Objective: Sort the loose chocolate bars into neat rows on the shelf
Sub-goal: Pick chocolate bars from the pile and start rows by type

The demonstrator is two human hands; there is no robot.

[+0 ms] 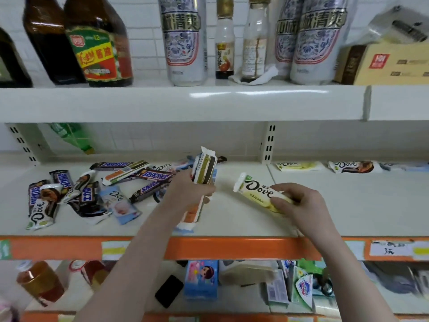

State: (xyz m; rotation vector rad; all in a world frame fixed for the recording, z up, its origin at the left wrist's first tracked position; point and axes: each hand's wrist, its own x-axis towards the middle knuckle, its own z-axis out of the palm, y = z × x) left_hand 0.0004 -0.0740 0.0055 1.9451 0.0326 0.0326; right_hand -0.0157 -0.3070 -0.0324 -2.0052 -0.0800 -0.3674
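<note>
The white middle shelf (232, 219) spans the whole view, edged in front by an orange price rail (232, 248). Above it, an upper shelf (181, 101) carries dark sauce bottles (97, 40), tall blue-patterned cans (185, 40) and a cardboard box (390, 63) at the right end. Below the rail, a lower shelf holds small cartons and a black phone (169, 291).

On the left half of the middle shelf lies a loose pile of chocolate bars (92, 189): brown Snickers bars and white and pale-blue Dove bars, overlapping at odd angles. Far to the right, against the back of the shelf, two Dove bars (329, 166) lie end to end in a row, well apart from the pile.

Near the middle of the shelf, the left hand (192, 189) grips a stack of several bars (204, 169), fingers curled round them; the stack stands nearly upright, its top end above the hand and its lower end near the shelf's front edge. Just to its right, the right hand (299, 201) pinches one end of a yellow Dove bar (257, 189) between thumb and fingers, the bar's free end angled up and left, toward the stack but apart from it.
</note>
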